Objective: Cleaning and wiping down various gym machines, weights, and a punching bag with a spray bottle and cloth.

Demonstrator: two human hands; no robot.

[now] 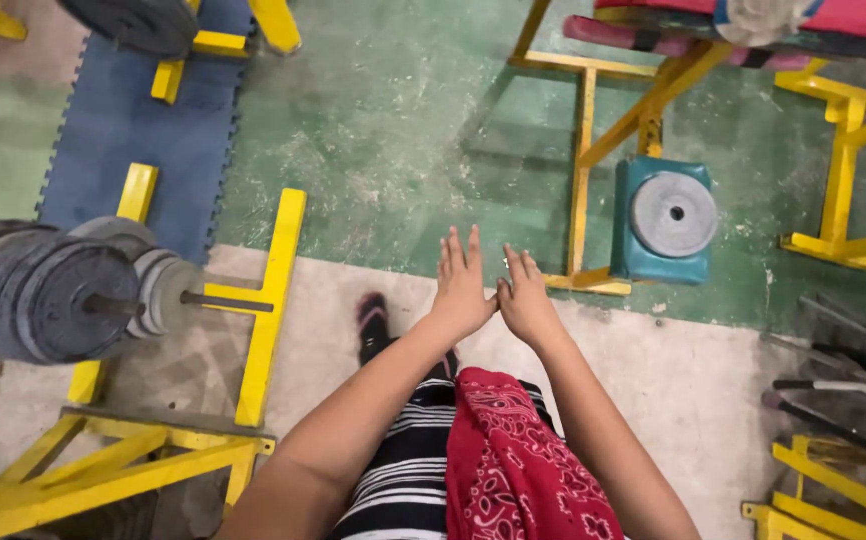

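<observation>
My left hand (461, 283) and my right hand (526, 297) are stretched out side by side in front of me, palms down, fingers straight and slightly apart. Neither holds anything, and the two hands touch at the thumbs. Below them I see my striped shorts (403, 470) with a red patterned cloth (518, 465) draped over my lap, and one dark shoe (373, 315) on the pale floor. To my left, a loaded barbell end (63, 290) with several grey weight plates rests on a yellow rack (263, 310).
A grey weight plate (673, 213) lies on a teal stool (643, 255) ahead right, under a yellow bench frame (593, 170) with a red pad (833, 15). Steel bars (843, 385) lie at the right. A blue foam mat (143, 130) covers the floor far left.
</observation>
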